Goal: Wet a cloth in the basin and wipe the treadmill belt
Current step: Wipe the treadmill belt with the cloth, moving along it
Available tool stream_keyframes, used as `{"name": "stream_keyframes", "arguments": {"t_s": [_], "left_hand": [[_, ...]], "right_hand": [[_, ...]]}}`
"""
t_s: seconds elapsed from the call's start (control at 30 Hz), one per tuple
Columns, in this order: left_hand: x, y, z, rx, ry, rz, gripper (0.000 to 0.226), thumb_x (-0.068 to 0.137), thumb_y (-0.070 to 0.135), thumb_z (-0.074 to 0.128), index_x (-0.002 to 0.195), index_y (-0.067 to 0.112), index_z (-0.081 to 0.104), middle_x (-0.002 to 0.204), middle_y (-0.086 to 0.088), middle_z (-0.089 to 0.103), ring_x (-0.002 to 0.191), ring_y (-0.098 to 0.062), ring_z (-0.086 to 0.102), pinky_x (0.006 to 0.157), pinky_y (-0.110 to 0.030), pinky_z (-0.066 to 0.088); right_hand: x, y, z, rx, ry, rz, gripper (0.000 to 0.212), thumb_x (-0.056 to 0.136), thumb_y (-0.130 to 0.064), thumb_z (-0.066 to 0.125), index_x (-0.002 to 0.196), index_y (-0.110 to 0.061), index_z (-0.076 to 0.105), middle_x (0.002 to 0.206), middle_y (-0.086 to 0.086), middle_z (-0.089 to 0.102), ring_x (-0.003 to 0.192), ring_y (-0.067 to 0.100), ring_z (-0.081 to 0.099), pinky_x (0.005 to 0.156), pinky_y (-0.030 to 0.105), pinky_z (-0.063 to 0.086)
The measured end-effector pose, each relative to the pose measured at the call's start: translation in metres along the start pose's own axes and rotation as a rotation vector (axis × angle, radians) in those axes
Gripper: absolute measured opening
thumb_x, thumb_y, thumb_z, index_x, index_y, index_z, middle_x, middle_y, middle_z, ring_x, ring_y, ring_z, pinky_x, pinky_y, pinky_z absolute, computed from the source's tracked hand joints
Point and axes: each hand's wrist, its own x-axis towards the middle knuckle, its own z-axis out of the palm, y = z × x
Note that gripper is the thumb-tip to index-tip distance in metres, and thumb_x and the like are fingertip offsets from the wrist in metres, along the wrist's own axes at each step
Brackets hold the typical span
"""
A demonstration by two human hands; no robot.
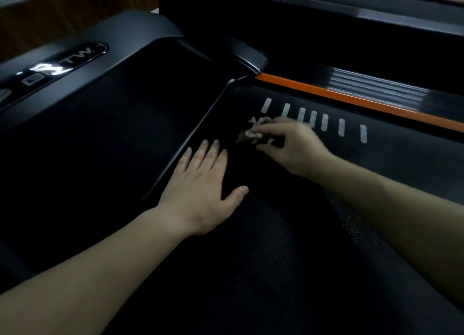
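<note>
The black treadmill belt [288, 246] fills the lower middle and right of the head view. My left hand [204, 189] lies flat on the belt beside the front cover's edge, its fingers straight and spread. My right hand [288, 146] holds a small crumpled cloth [253, 132], dark with pale patches, in curled fingers and presses it on the belt just below a row of white dashes [324, 121]. The cloth is blurred. No basin shows.
The dark motor cover [100, 108] with a shiny logo plate [62, 63] lies to the left. An orange strip [351, 99] and a ribbed side rail [376, 83] run along the belt's far edge. The scene is dim.
</note>
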Motion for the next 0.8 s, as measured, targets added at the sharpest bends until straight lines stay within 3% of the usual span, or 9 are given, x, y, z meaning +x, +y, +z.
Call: {"name": "stream_keyframes", "arguments": {"t_s": [0.1,0.17,0.33,0.4,0.5,0.53,0.73,0.8], "left_hand": [[-0.001,0.000,-0.001,-0.001,-0.013,-0.001,0.091,0.089,0.073,0.014,0.161,0.019,-0.003,0.168,0.001,-0.016,0.151,-0.012,-0.024,0.125,-0.039,-0.012],[0.000,-0.001,-0.002,0.001,-0.021,0.003,0.092,0.089,0.073,0.014,0.161,0.019,-0.003,0.168,0.000,-0.016,0.152,-0.013,-0.023,0.125,-0.040,-0.011],[-0.006,-0.003,-0.003,0.025,-0.035,0.011,0.093,0.088,0.074,0.011,0.161,0.017,-0.003,0.168,-0.002,-0.015,0.152,-0.013,-0.022,0.125,-0.041,-0.008],[-0.015,-0.003,-0.003,0.025,-0.057,-0.006,0.094,0.088,0.074,0.010,0.161,0.017,-0.006,0.167,-0.001,-0.019,0.151,-0.013,-0.024,0.125,-0.040,-0.009],[-0.037,-0.003,-0.004,0.037,-0.100,-0.041,0.095,0.089,0.076,0.010,0.159,0.016,-0.014,0.165,-0.001,-0.026,0.149,-0.013,-0.029,0.125,-0.040,-0.010],[-0.046,-0.003,-0.005,0.040,-0.115,-0.055,0.095,0.089,0.077,0.009,0.158,0.016,-0.016,0.164,-0.001,-0.028,0.149,-0.014,-0.031,0.125,-0.039,-0.010],[-0.081,-0.004,-0.009,0.069,-0.218,-0.080,0.098,0.084,0.079,0.004,0.156,0.018,-0.023,0.160,0.000,-0.037,0.144,-0.012,-0.038,0.124,-0.037,-0.015],[-0.085,-0.007,-0.011,0.067,-0.248,-0.074,0.100,0.082,0.080,0.004,0.155,0.019,-0.025,0.159,0.002,-0.038,0.143,-0.011,-0.040,0.123,-0.036,-0.016]], "right_hand": [[0.020,0.024,-0.009,-0.009,0.206,0.249,0.035,0.090,-0.018,0.068,0.125,-0.023,0.067,0.123,0.005,0.065,0.115,0.021,0.058,0.096,0.021,0.037],[0.021,0.015,-0.003,0.026,0.224,0.354,0.036,0.091,-0.018,0.067,0.127,-0.022,0.065,0.126,0.006,0.064,0.115,0.023,0.058,0.094,0.020,0.037],[-0.029,-0.029,0.003,0.106,-0.070,0.024,0.037,0.086,-0.020,0.074,0.121,-0.029,0.069,0.112,-0.009,0.064,0.103,0.006,0.059,0.093,0.020,0.047],[-0.026,-0.015,0.000,0.065,-0.004,0.050,0.037,0.087,-0.020,0.073,0.123,-0.028,0.068,0.115,-0.006,0.064,0.107,0.011,0.059,0.097,0.028,0.048],[-0.009,-0.003,0.002,0.057,0.185,0.305,0.035,0.090,-0.020,0.068,0.125,-0.025,0.066,0.122,0.002,0.063,0.114,0.021,0.058,0.101,0.037,0.047],[-0.010,-0.009,0.007,0.043,0.208,0.316,0.035,0.090,-0.019,0.067,0.125,-0.024,0.066,0.121,0.004,0.064,0.113,0.022,0.058,0.101,0.037,0.047],[-0.060,-0.057,0.012,0.112,-0.083,-0.006,0.038,0.086,-0.021,0.073,0.121,-0.033,0.067,0.111,-0.010,0.062,0.107,0.012,0.056,0.097,0.035,0.047],[-0.051,-0.040,0.007,0.036,-0.035,0.024,0.038,0.087,-0.021,0.072,0.123,-0.031,0.067,0.114,-0.006,0.063,0.111,0.017,0.055,0.100,0.040,0.046]]}}
